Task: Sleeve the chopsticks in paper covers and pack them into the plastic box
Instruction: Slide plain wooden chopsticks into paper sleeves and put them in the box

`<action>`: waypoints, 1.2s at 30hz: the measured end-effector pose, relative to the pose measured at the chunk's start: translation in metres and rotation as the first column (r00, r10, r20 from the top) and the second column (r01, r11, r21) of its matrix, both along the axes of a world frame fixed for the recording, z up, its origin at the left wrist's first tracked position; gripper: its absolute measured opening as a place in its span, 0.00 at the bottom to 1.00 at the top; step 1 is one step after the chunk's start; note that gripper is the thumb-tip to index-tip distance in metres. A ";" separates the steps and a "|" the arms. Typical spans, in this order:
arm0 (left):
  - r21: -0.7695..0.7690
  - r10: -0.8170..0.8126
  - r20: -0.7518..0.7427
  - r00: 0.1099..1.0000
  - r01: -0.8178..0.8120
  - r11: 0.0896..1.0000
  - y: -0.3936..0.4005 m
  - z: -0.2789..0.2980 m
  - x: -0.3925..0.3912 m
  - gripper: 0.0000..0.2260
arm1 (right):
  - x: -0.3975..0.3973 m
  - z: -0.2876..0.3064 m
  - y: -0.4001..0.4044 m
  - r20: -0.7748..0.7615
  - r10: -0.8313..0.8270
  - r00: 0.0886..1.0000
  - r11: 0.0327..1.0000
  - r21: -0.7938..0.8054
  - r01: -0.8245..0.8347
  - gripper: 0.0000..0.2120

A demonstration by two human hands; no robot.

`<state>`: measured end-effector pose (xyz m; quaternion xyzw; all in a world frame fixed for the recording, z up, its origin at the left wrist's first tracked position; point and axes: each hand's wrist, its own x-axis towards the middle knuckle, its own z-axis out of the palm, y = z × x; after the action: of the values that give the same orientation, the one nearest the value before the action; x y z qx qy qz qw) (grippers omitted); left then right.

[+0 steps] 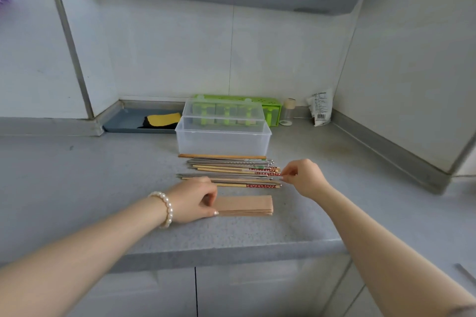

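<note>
Right now the right hand (304,179) is reaching to the right-hand ends of the chopsticks (231,172), which are lying in a loose row on the bench (103,188) with their long axes running from nine o'clock to three o'clock. Its grip is pinching together at the patterned tips, thumb and forefinger closing on what looks like the end of one stick, though which stick is too small to tell. From this hand the sticks are stretching away toward nine o'clock, so a pull toward three o'clock would, in my judgement, be drawing one out along its length. The left hand (195,201) is resting at the left end of the stack of paper covers (244,205), just at six o'clock from the chopsticks, its fingers curling on the stack's edge as if parting off the top cover; the covers' long axis is lying parallel to the sticks. This hand is the nearer one to the covers, the right the nearer to the stick ends. The plastic box (222,140) is sitting at twelve o'clock from the chopsticks, just beyond them, its lid (223,110) hinged up and nothing sleeved showing inside yet.
</note>
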<state>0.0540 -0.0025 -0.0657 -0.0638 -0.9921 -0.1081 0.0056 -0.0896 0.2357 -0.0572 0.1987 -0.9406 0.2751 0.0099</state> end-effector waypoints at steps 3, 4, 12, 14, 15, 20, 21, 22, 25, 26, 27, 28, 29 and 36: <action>0.083 0.010 -0.001 1.000 -0.010 0.997 -0.004 -0.001 0.000 0.11 | -0.012 -0.002 -0.010 0.046 0.046 0.998 0.999 0.017 -0.047 0.05; 0.125 0.014 -0.015 1.000 -0.012 0.992 -0.005 0.000 -0.001 0.11 | -0.016 -0.002 -0.013 0.062 0.070 0.996 0.997 0.031 -0.072 0.05; 0.180 0.096 -0.133 0.986 -0.071 0.981 -0.024 0.010 -0.024 0.07 | -0.037 -0.011 -0.010 0.154 0.150 0.977 0.988 0.024 -0.155 0.07; 0.172 0.123 -0.139 0.983 -0.098 0.980 -0.024 0.009 -0.031 0.07 | -0.040 -0.013 -0.009 0.163 0.160 0.974 0.985 0.034 -0.167 0.07; 0.173 0.136 -0.143 0.980 -0.111 0.979 -0.023 0.009 -0.035 0.06 | -0.041 -0.013 -0.007 0.161 0.166 0.973 0.984 0.042 -0.175 0.07; 0.197 0.167 -0.184 0.969 -0.130 0.972 -0.014 0.009 -0.051 0.06 | -0.041 -0.008 -0.007 0.092 0.176 0.980 0.984 -0.033 -0.174 0.04; 0.182 0.160 -0.190 0.969 -0.126 0.975 -0.012 0.011 -0.055 0.09 | -0.040 -0.004 -0.008 0.092 0.179 0.979 0.982 -0.084 -0.172 0.04; 0.151 0.148 -0.198 0.969 -0.119 0.981 -0.011 0.013 -0.059 0.12 | -0.039 0.002 -0.010 0.097 0.190 0.977 0.976 -0.128 -0.177 0.03; 0.040 0.109 -0.253 0.961 -0.102 0.994 -0.002 0.022 -0.070 0.13 | -0.036 0.022 -0.014 0.114 0.244 0.963 0.947 -0.242 -0.212 0.03; 0.026 0.111 -0.284 0.952 -0.108 0.994 -0.001 0.024 -0.073 0.11 | -0.035 0.028 -0.015 0.111 0.255 0.960 0.931 -0.297 -0.213 0.03; 0.014 0.115 -0.323 0.939 -0.116 0.993 0.000 0.027 -0.076 0.10 | -0.036 0.031 -0.016 0.109 0.253 0.961 0.911 -0.363 -0.199 0.03; 0.000 0.121 -0.354 0.927 -0.129 0.992 0.000 0.029 -0.077 0.10 | -0.037 0.034 -0.017 0.111 0.242 0.964 0.886 -0.430 -0.173 0.02; -0.009 0.129 -0.371 0.920 -0.142 0.990 -0.001 0.031 -0.078 0.10 | -0.040 0.033 -0.016 0.109 0.214 0.971 0.870 -0.474 -0.139 0.03; 0.092 0.286 -0.275 0.918 -0.271 0.958 -0.027 0.026 -0.076 0.10 | -0.066 -0.004 -0.008 0.163 0.043 0.986 0.975 -0.222 -0.006 0.05</action>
<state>-0.0220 -0.0293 -0.0401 0.0630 -0.9766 -0.1217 0.1656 -0.1557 0.2281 -0.0612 0.1844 -0.8992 0.3937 -0.0502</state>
